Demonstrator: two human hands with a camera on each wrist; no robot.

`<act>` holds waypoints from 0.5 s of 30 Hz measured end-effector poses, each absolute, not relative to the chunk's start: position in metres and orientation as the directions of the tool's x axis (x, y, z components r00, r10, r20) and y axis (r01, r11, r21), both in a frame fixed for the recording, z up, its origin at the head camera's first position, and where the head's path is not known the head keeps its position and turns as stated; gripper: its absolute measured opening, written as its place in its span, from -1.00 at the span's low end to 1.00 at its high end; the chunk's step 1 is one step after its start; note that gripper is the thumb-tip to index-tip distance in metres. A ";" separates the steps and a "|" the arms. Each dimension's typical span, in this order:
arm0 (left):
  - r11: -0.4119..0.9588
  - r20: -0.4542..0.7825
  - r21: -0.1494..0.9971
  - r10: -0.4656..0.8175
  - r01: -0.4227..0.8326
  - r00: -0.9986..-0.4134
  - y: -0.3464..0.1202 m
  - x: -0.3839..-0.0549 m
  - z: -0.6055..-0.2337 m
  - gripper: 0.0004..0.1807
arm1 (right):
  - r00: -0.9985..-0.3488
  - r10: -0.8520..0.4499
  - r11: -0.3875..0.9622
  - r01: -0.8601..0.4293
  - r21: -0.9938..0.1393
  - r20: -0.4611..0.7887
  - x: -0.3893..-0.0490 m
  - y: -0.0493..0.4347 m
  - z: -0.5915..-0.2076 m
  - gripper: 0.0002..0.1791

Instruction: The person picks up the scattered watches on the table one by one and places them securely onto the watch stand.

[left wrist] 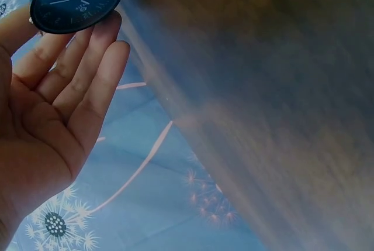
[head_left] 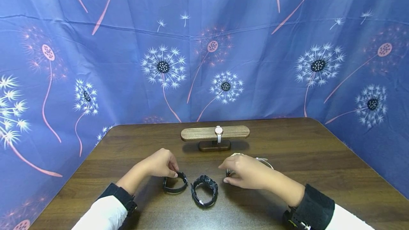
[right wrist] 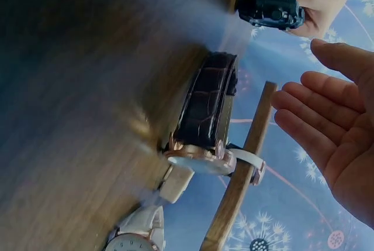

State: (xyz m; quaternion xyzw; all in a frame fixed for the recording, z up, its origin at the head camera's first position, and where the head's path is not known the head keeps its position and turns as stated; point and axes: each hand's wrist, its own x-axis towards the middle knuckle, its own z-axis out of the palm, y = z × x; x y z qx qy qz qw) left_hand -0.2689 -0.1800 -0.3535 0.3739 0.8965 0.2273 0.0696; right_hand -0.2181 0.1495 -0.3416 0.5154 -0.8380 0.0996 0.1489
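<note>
My left hand pinches a black watch by its top edge, the band looping round on the table. In the left wrist view its dark round dial sits at my thumb and fingertips. My right hand hovers with relaxed fingers and nothing in its grasp. The right wrist view has a watch with a dark brown leather strap standing close by the fingers; the hand largely hides it in the head view. Between both hands stands a chunky black sports watch on its side.
Behind them, a wooden watch stand on a dark base carries a white-strapped watch. Another white watch is beyond my right hand. A blue dandelion-print cloth hangs at the far edge of the wooden table.
</note>
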 end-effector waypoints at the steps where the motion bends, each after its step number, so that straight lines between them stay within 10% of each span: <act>1: 0.615 0.047 0.457 0.705 0.643 -0.708 -0.180 -0.269 -0.354 -0.95 | -0.421 -0.835 0.448 -0.894 -0.008 0.353 -0.217 0.149 -0.342 -0.71; 15: 0.623 0.094 0.395 0.704 0.675 -0.704 -0.177 -0.266 -0.354 -0.87 | -0.425 -0.802 0.464 -0.886 -0.011 0.420 -0.215 0.147 -0.342 -0.69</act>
